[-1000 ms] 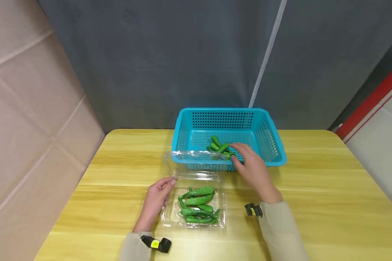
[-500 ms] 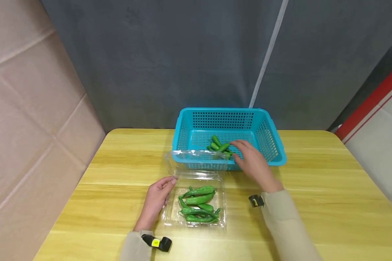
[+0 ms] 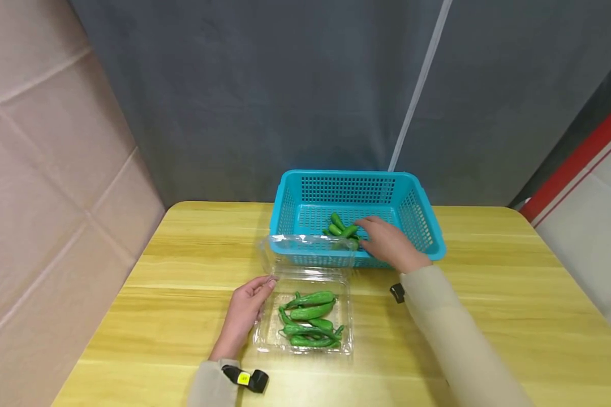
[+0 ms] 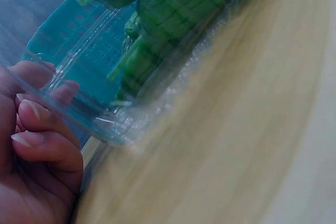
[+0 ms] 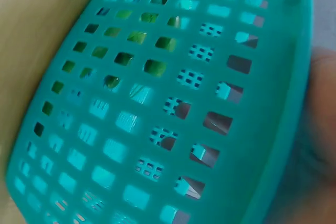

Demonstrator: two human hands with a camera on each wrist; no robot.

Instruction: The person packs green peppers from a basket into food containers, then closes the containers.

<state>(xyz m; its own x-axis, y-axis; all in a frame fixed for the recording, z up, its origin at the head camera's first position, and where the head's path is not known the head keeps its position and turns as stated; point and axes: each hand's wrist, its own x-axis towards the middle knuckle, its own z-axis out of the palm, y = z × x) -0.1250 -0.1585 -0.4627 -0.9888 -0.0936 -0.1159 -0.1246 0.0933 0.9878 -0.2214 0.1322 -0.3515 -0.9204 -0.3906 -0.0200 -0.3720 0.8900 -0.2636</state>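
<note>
My left hand [image 3: 244, 305] pinches the left rim of a hinged clear plastic container [image 3: 270, 334], whose lid stands raised at the back. Several long green peppers [image 3: 312, 312] lie inside it. In the left wrist view, the fingers [image 4: 50, 148] are bent beside the clear wall. My right hand [image 3: 391, 246] reaches over the front rim of a blue plastic basket [image 3: 346, 174], thumb and forefinger apart beside a small heap of green peppers [image 3: 335, 229]. The right wrist view is mostly filled by the basket's perforated wall [image 5: 231, 145]; its fingertips are hidden there.
The container's raised lid [image 3: 305, 263] overlaps the basket's front rim in the head view. Both stand on a wooden table [image 3: 193, 249]. Behind it hangs a dark grey curtain [image 3: 234, 102]; a light padded wall [image 3: 56, 198] is at the left.
My right hand has shifted slightly left and toward the peppers in the basket, its forearm turning with it. The left hand and the container have stayed in place.
</note>
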